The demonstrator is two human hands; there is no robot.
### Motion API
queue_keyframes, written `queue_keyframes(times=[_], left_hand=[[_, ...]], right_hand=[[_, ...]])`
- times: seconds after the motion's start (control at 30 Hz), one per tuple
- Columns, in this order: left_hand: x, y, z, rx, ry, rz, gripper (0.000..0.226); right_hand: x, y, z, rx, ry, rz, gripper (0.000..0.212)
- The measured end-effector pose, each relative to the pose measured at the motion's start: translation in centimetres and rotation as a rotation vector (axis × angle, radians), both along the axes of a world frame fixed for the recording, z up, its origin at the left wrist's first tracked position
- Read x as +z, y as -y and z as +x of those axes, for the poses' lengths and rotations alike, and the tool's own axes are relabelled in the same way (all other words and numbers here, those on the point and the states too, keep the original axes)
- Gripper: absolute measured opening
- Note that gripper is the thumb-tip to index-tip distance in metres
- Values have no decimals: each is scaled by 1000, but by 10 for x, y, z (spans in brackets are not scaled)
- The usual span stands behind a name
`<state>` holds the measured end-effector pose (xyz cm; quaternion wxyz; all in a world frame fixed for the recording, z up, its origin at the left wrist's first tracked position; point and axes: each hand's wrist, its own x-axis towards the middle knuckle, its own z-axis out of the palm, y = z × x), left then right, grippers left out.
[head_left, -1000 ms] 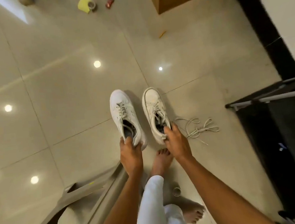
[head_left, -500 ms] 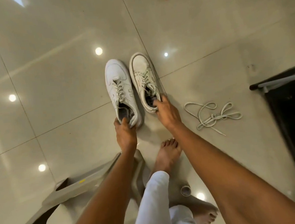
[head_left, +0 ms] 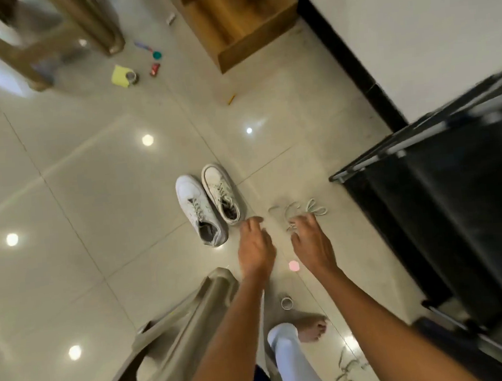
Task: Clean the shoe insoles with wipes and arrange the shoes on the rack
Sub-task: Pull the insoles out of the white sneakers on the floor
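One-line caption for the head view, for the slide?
Both hands, left and right, empty above tiled floor; white sneakers side by side, loose lace under right fingertips, black rack at right.

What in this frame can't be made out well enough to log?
Head view, the only one:
- Shoe rack: motion-blurred and cut by the right edge; shelves and contents unreadable.
- Insoles: shadowed inside the left shoe and right shoe; cleanliness unclear.
- Right hand: fingers overlap the loose lace; grip uncertain.
- Small items on the far floor: too small to identify.

Bright, even light; ceiling-lamp glare spots on the glossy floor (head_left: pixel 60 176); motion-blurred, wide-angle-warped edges.
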<state>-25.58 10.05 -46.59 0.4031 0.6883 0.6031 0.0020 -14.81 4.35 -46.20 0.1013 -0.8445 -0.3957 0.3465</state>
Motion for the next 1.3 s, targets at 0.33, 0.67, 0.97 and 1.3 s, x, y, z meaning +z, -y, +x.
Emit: queue_keyframes(times=[0.33,0.67,0.97,1.3], left_hand=[[284,76,123,-477,212,164,26],[413,164,208,-1033,422,404,25],[452,234,271,-1124,446,513,51],[421,232,289,-1146,137,490,61]], right_hand=[[297,106,68,-657,155,92,28],[411,201,103,-1213,381,331,21],[446,268,150,-1364,636,329,36],[426,302,199,-1354,260,66,63]])
